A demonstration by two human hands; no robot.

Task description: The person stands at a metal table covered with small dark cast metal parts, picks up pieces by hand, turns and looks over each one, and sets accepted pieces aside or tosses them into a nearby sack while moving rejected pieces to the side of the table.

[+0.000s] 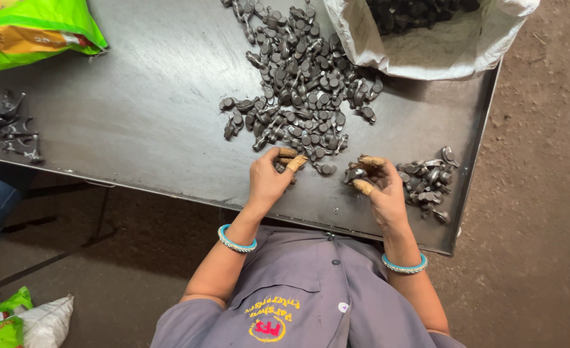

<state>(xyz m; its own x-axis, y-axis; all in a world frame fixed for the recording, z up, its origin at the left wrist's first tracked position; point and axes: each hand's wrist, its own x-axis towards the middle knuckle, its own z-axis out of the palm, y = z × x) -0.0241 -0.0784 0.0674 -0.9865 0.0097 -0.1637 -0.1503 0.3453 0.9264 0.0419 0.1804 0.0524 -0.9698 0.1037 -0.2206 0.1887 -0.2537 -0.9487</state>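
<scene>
A large heap of small dark metal parts (301, 84) is spread over the middle of a dark metal table (137, 109). My left hand (271, 177), its fingertips taped in tan, rests at the heap's near edge with fingers curled on a part. My right hand (376, 187), taped the same way, holds several small metal parts close to the table's near edge. Right beside it lies a smaller pile of parts (429, 182). Both wrists wear turquoise bangles.
A white sack (440, 48) holding more dark parts sits open at the far right corner. A green and orange bag (33, 26) lies at the far left, with a small cluster of parts (8, 125) below it. Dirt floor surrounds the table; another bag (14, 319) lies at lower left.
</scene>
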